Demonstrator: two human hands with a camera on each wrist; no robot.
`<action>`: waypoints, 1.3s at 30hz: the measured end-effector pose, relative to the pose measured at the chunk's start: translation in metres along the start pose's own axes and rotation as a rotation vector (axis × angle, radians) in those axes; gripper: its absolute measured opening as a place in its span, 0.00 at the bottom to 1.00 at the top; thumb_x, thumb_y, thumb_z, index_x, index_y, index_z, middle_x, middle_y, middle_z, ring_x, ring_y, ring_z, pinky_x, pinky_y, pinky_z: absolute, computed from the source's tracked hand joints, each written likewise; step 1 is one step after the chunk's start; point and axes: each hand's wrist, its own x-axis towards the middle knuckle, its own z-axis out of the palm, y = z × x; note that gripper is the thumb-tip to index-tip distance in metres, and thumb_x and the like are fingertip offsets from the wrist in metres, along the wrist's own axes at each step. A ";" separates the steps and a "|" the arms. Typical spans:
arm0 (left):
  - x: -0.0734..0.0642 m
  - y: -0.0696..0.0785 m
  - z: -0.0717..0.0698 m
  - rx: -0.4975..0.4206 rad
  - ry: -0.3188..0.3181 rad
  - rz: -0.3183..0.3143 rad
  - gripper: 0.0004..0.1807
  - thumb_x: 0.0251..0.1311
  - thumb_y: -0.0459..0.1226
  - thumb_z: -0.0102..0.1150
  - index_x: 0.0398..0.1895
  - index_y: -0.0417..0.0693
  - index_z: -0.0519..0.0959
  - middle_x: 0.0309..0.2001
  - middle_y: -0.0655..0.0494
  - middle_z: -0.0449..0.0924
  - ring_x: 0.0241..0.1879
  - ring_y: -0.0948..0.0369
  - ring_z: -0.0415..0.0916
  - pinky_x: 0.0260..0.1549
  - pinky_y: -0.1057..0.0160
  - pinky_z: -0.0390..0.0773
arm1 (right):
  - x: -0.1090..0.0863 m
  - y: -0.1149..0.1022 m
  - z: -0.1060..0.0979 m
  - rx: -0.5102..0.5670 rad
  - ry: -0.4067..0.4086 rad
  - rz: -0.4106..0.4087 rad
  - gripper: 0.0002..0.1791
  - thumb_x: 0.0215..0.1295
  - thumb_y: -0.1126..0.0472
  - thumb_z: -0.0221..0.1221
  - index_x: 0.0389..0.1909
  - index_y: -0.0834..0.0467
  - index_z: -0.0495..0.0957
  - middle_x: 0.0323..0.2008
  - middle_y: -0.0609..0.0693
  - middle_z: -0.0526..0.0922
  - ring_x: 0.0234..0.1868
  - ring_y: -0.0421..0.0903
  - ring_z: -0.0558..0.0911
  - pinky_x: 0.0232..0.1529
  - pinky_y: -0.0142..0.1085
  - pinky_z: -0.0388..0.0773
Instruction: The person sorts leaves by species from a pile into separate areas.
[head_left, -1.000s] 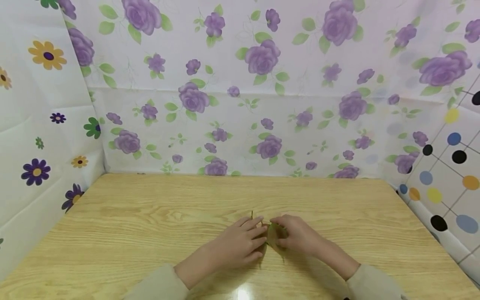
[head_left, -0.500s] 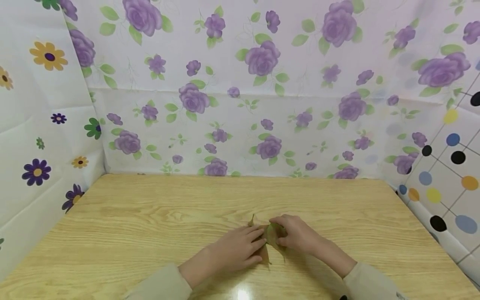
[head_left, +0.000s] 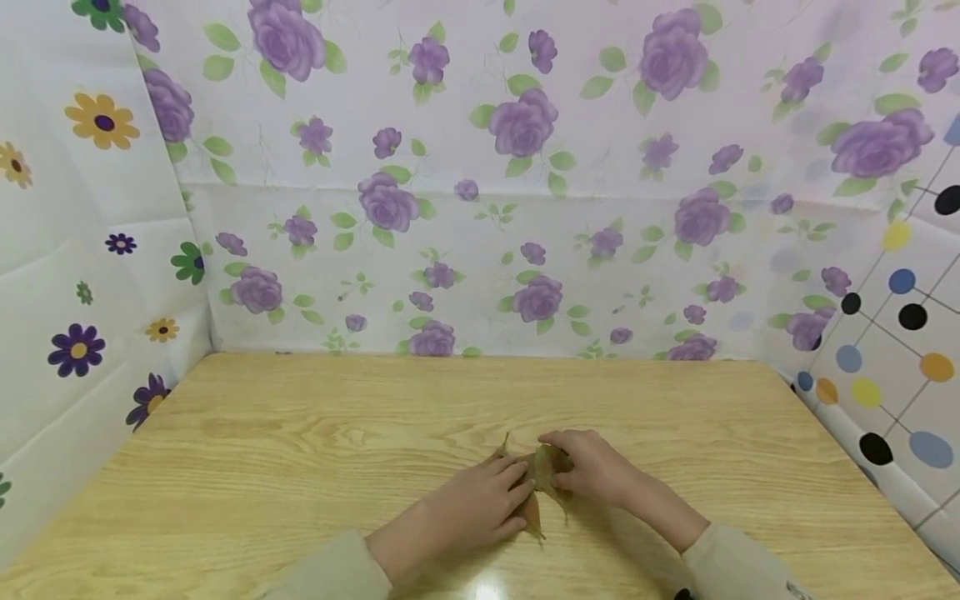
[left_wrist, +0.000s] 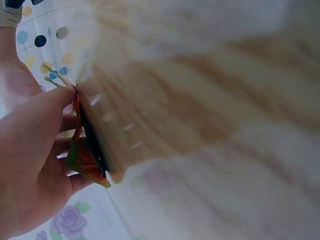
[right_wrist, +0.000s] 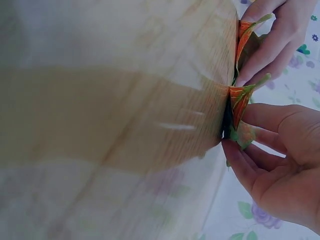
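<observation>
Several dry-looking leaves lie close together on the wooden table, partly under both hands. My left hand (head_left: 480, 500) rests its spread fingers on a brownish leaf (head_left: 533, 514), whose stem end pokes out towards me. Another stem (head_left: 506, 442) sticks out beyond its fingertips. In the left wrist view a leaf (left_wrist: 87, 162) shows red-orange with green edges beside the fingers. Just to the right, my right hand (head_left: 603, 471) curls thumb and fingers around a green leaf (head_left: 543, 468). From the right wrist, an orange leaf with a green stem (right_wrist: 241, 102) stands up by the thumb.
The wood-grain table (head_left: 300, 433) spreads out around both hands. Behind it hangs a cloth with purple roses (head_left: 465, 250). A flowered cloth (head_left: 90, 275) borders the left side and a dotted one (head_left: 892, 342) the right.
My left hand has slid slightly towards me, uncovering more of the brownish leaf and the far stem. The right hand stays at the green leaf. The head view has tilted a little.
</observation>
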 end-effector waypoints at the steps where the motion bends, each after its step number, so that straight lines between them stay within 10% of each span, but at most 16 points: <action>1: 0.000 0.000 0.000 0.002 -0.005 -0.003 0.28 0.73 0.53 0.42 0.66 0.46 0.71 0.66 0.47 0.67 0.66 0.55 0.63 0.63 0.57 0.65 | 0.000 0.000 0.000 -0.004 0.004 0.000 0.27 0.54 0.73 0.67 0.56 0.73 0.72 0.47 0.63 0.81 0.46 0.55 0.81 0.44 0.44 0.80; 39: 0.002 -0.002 -0.001 -0.063 0.017 0.007 0.28 0.71 0.52 0.46 0.66 0.45 0.71 0.67 0.53 0.67 0.65 0.56 0.65 0.59 0.59 0.69 | 0.002 0.005 -0.008 -0.073 0.110 -0.040 0.15 0.61 0.69 0.63 0.49 0.69 0.79 0.36 0.52 0.84 0.36 0.46 0.83 0.38 0.37 0.81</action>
